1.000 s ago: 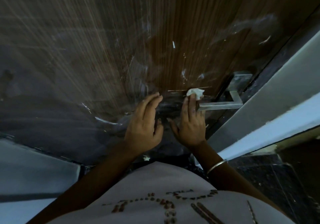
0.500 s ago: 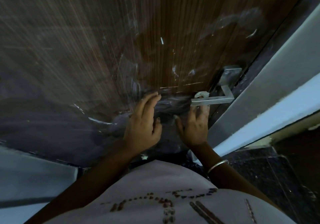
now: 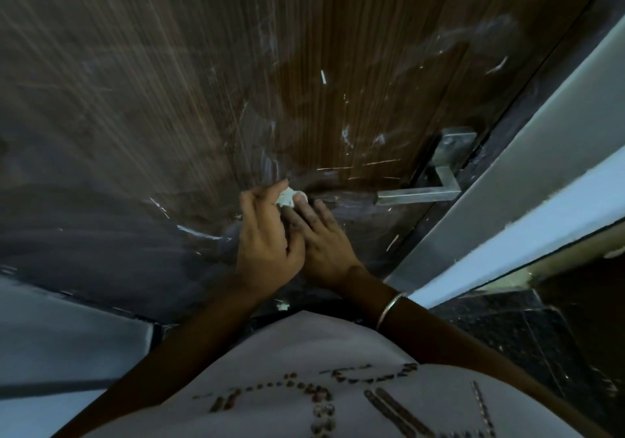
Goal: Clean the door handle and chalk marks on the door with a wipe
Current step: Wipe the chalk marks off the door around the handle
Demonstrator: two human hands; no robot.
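Observation:
The dark wooden door [image 3: 304,48] fills the view, smeared with white chalk marks [image 3: 323,76] and streaks [image 3: 345,133]. Its square metal door handle [image 3: 417,196] juts out at the right edge. A small crumpled white wipe [image 3: 287,197] is pressed on the door left of the handle's tip. My left hand [image 3: 267,238] curls its fingers over the wipe from the left. My right hand [image 3: 323,234], with a bangle on the wrist, lies beside it with its fingertips on the same wipe. The two hands touch each other.
A pale door frame [image 3: 507,174] runs diagonally to the right of the handle, with dark speckled floor [image 3: 507,329] below it. A light wall panel [image 3: 67,336] sits at lower left. My white top [image 3: 304,387] fills the bottom of the view.
My right hand has left the handle and carried the wipe leftward onto the door panel. My left hand has closed in and now touches the wipe too.

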